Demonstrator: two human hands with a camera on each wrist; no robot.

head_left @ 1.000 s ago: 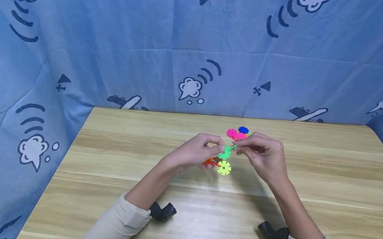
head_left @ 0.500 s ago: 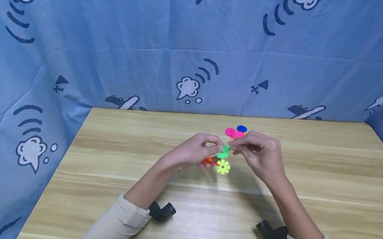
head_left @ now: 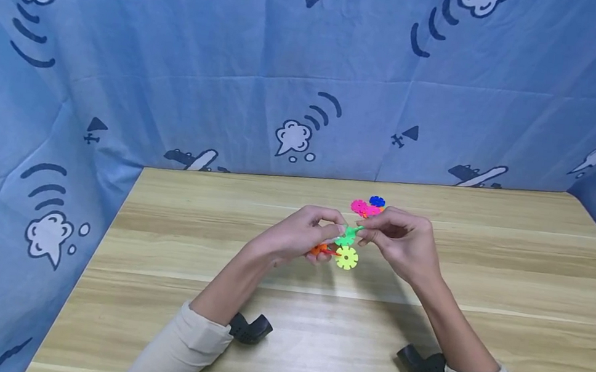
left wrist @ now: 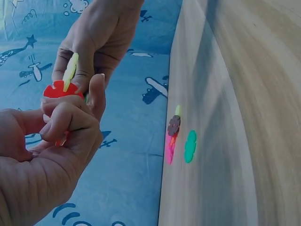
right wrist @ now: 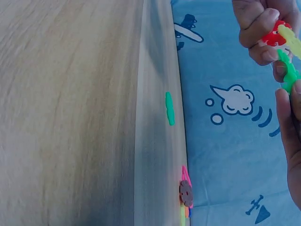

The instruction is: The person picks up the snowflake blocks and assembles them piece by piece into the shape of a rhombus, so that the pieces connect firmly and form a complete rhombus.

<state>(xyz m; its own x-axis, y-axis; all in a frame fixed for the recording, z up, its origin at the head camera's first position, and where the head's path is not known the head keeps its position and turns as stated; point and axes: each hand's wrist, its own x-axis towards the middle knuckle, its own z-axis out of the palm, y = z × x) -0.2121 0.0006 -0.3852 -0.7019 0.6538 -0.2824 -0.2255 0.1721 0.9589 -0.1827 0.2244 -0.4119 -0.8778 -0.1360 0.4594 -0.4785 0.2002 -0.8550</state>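
Note:
In the head view my left hand (head_left: 305, 236) holds a cluster of notched plastic discs. It includes a green disc (head_left: 346, 237), a yellow disc (head_left: 347, 258), a red disc (head_left: 330, 252) and an orange piece partly hidden by the fingers. The thumb and index finger of my right hand (head_left: 405, 241) pinch a second green disc (head_left: 358, 228), seen edge-on, against the first one's upper right rim. Seen from the right wrist, the green discs (right wrist: 289, 73) stand at an angle to each other. How deep their slots sit is hidden.
Behind the hands a pile of discs lies on the wooden table (head_left: 187, 228), with pink (head_left: 359, 206) and blue (head_left: 377, 201) ones. A brown disc (left wrist: 174, 126) and a separate green disc (left wrist: 190, 147) show there in the left wrist view. A patterned blue cloth (head_left: 205, 75) hangs beyond.
The right hand's green disc has come slightly left and closer against the one in my left hand, whose face has tilted. Both hands otherwise stay nearly in place.

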